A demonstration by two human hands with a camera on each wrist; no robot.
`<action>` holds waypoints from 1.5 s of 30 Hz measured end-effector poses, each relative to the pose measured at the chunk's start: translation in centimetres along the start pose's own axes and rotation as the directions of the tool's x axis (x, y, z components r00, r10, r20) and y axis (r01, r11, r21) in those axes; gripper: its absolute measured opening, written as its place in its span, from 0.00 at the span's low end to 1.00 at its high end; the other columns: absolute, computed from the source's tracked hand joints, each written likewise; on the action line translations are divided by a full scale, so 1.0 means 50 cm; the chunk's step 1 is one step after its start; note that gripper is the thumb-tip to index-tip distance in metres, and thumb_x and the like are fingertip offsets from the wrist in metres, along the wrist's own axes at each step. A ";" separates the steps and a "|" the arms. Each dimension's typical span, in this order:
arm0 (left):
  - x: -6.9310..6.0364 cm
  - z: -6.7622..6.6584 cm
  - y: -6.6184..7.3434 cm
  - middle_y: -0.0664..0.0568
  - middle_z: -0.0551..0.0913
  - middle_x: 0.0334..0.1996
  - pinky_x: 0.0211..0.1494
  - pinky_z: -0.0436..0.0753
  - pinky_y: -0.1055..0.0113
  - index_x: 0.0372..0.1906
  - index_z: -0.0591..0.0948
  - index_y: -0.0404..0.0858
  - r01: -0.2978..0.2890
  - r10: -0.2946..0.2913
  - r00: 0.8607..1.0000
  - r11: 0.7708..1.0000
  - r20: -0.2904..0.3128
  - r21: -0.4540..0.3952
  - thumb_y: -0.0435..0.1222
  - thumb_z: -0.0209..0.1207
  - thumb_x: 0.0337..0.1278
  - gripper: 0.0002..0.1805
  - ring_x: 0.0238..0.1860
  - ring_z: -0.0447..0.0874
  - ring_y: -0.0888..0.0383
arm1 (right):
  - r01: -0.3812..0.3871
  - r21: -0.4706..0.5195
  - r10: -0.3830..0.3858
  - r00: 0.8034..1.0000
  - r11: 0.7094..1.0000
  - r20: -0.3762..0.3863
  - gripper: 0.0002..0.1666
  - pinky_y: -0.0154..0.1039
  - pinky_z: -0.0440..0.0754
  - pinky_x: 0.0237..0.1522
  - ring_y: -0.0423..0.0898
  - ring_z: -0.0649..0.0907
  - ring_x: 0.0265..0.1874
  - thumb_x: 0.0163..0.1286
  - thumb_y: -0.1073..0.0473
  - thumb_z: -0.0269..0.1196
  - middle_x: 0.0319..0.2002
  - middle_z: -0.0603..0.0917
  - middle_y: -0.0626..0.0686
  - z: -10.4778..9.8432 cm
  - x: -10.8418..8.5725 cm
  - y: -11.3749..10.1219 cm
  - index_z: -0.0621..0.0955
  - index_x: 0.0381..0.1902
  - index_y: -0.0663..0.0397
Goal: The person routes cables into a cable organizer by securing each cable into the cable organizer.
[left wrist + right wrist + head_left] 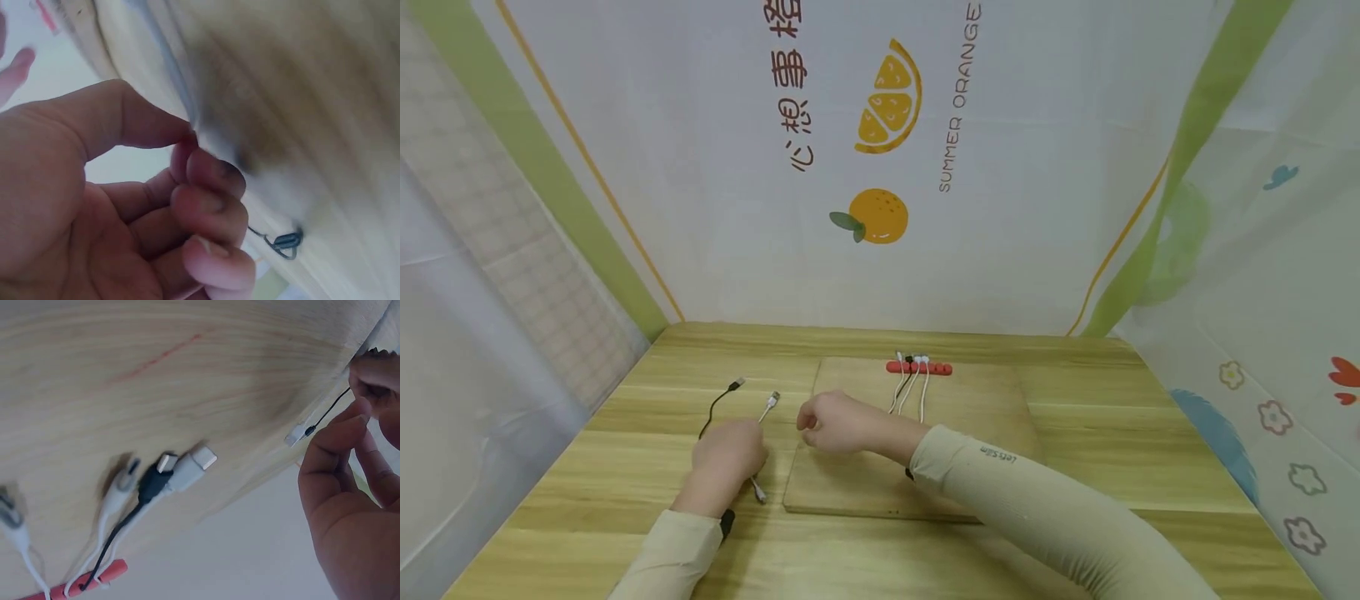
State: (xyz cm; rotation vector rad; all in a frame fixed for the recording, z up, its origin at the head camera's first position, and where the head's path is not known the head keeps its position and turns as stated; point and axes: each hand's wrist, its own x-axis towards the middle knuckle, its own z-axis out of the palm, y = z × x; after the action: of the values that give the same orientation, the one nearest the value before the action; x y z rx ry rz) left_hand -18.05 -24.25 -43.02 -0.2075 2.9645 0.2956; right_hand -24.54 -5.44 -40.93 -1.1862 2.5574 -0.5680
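In the head view my left hand (pixel 728 457) is low over the left of the table and pinches a white USB cable (pixel 767 408) between thumb and forefinger. One plug of that cable points away; another light plug (pixel 760 493) shows below the hand. Beside it lies a black USB cable (pixel 717 402), partly hidden by the hand. My right hand (pixel 835 422) hovers over the left edge of the wooden board (pixel 850 487), fingers loosely bent, nothing visible between them. A red cable holder (pixel 942 369) at the board's far edge carries several white and black cables.
The wooden table (pixel 625 467) surrounds the board. Behind it hangs a white curtain (pixel 737 250) with orange prints. From the right wrist, cable ends (pixel 190 469) stick out past the red holder (pixel 115 570). My right forearm (pixel 1000 467) crosses over the board.
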 end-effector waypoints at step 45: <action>-0.101 -0.077 0.194 0.51 0.84 0.26 0.28 0.74 0.65 0.49 0.79 0.35 -0.356 0.275 0.921 0.883 -0.277 -0.307 0.30 0.64 0.71 0.07 0.22 0.75 0.59 | -0.001 0.919 0.305 0.944 0.394 -0.129 0.34 0.34 0.78 0.35 0.41 0.78 0.29 0.77 0.65 0.63 0.49 0.87 0.58 -0.100 -0.063 0.067 0.69 0.77 0.58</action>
State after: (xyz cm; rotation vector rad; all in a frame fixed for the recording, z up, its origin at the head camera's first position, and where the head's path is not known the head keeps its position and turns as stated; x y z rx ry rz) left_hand -15.11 -14.99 -36.64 0.2310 3.1371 0.9073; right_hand -26.79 0.14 -37.77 -0.4282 1.8630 -1.8866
